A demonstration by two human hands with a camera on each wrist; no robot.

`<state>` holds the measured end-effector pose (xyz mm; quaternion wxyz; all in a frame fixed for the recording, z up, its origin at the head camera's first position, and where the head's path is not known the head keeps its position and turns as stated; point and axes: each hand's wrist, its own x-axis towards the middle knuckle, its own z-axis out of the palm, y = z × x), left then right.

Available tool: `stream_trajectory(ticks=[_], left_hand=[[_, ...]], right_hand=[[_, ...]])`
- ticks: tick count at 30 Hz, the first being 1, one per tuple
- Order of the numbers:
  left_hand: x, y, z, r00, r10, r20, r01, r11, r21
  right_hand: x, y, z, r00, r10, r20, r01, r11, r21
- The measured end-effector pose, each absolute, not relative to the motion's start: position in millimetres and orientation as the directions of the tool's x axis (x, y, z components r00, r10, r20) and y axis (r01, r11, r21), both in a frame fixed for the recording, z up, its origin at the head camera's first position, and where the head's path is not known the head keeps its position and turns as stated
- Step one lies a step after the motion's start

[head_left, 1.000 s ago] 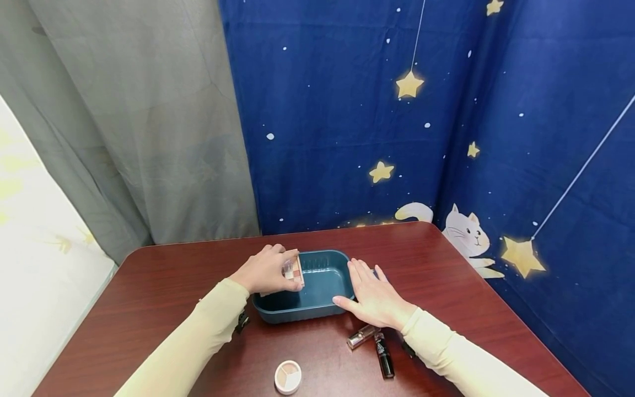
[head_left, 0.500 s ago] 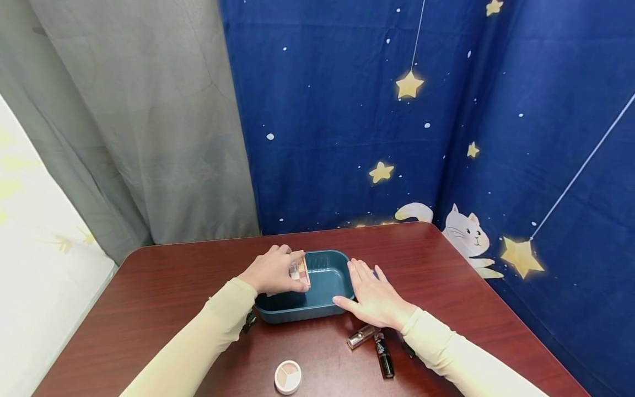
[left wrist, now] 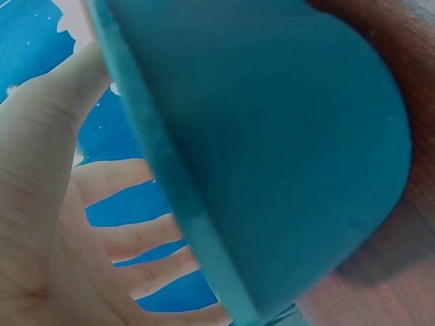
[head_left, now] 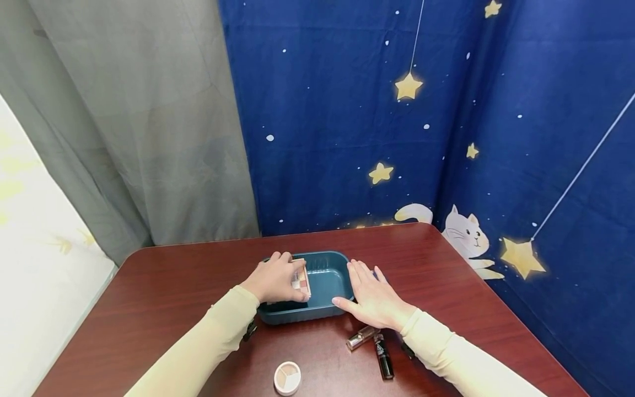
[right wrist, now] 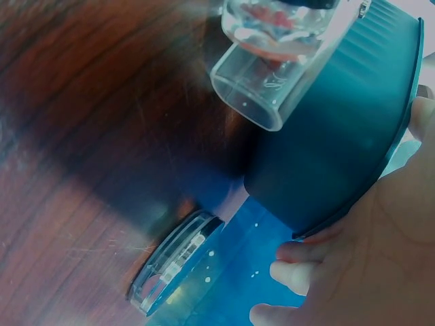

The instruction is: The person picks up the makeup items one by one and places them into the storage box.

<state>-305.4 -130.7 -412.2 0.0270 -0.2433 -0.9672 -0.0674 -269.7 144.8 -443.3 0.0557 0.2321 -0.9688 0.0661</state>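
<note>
A dark teal basin [head_left: 310,315] with rounded corners stands on the table. My left hand [head_left: 276,279] reaches over its left end and grips a makeup palette [head_left: 303,281] between thumb and fingers. Pale and pinkish pans show on the palette; the rest is behind the hand. In the left wrist view the basin's wall [left wrist: 285,149] hides the palette and the fingertips. My right hand [head_left: 372,295] lies with straight fingers at the basin's right rim, thumb toward the front corner. The right wrist view shows this hand beside the rim, holding nothing visible.
A round three-shade compact [head_left: 287,378] lies near the front. Below the right hand lie a metallic lipstick tube [head_left: 362,337] and a black tube [head_left: 383,357]. A flat, round clear-sided case [right wrist: 175,261] sits near the basin. Curtains hang behind the table.
My left hand has moved a little right and then lower, taking the palette deeper into the basin. The basin's left end has shifted slightly right. My right hand stays in place.
</note>
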Motion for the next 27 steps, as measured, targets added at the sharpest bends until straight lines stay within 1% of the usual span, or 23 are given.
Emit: stream_trajectory(ticks=[14,23,27], left_hand=[[-309,-131,-427,-0.871,0.491,0.031,0.490,0.860,0.146],[-311,-131,-438,-0.861,0.506,0.039,0.508,0.855,0.103],[-312,-131,-444,-0.859,0.511,0.034,0.511,0.853,0.105]], right_hand=[[-271,145,-443,-0.886,-0.446,0.129,-0.459,0.883,-0.096],[-272,143,-443,-0.887,-0.442,0.131,-0.455,0.886,-0.089],[-272,143,-444,-0.886,-0.443,0.135,-0.457,0.885,-0.092]])
